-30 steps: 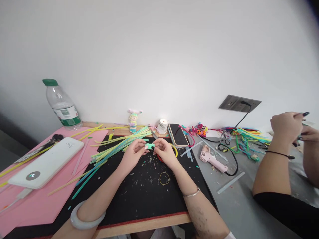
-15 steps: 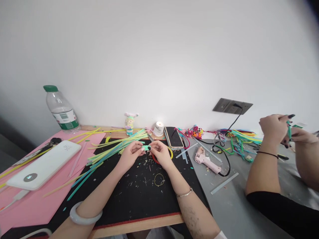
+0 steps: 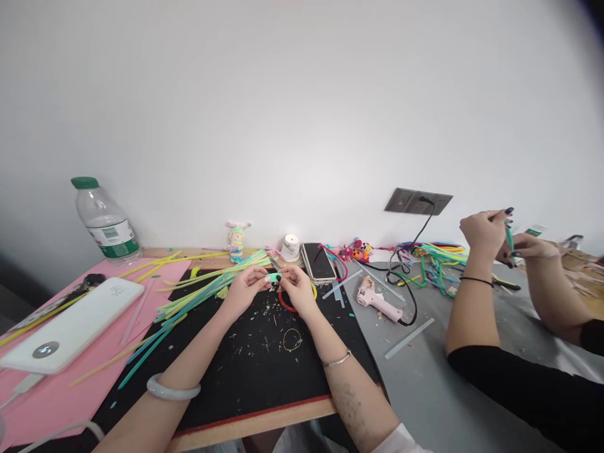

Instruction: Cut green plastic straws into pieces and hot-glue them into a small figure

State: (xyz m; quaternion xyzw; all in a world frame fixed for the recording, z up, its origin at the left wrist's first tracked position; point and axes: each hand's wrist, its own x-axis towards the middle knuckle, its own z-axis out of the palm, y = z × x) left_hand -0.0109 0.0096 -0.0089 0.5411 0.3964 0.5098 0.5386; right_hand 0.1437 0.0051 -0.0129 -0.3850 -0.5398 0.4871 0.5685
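Observation:
Over the black mat (image 3: 257,371), my left hand (image 3: 244,289) and my right hand (image 3: 298,290) meet with their fingertips pinched on a short green fuzzy piece (image 3: 272,277), which looks like pipe cleaner. Beneath my right hand lie scissors with red and yellow handles (image 3: 285,303), partly hidden by it. Long yellow, green and blue pipe cleaners (image 3: 198,301) fan out to the left of my left hand. A thin ring-shaped band (image 3: 291,340) rests on the mat among small scraps.
Along the wall stand a small figurine (image 3: 236,242), a white cup (image 3: 290,248) and a phone (image 3: 319,262). A pink glue gun (image 3: 378,301) lies to the right, its cord at the socket (image 3: 419,201). Left are a power bank (image 3: 75,324) and bottle (image 3: 107,223). A co-worker's hands (image 3: 491,236) work at right.
The view has turned slightly right, so things sit further left in it. My hands still pinch the green piece between them. The co-worker's hands have shifted a little around their green piece.

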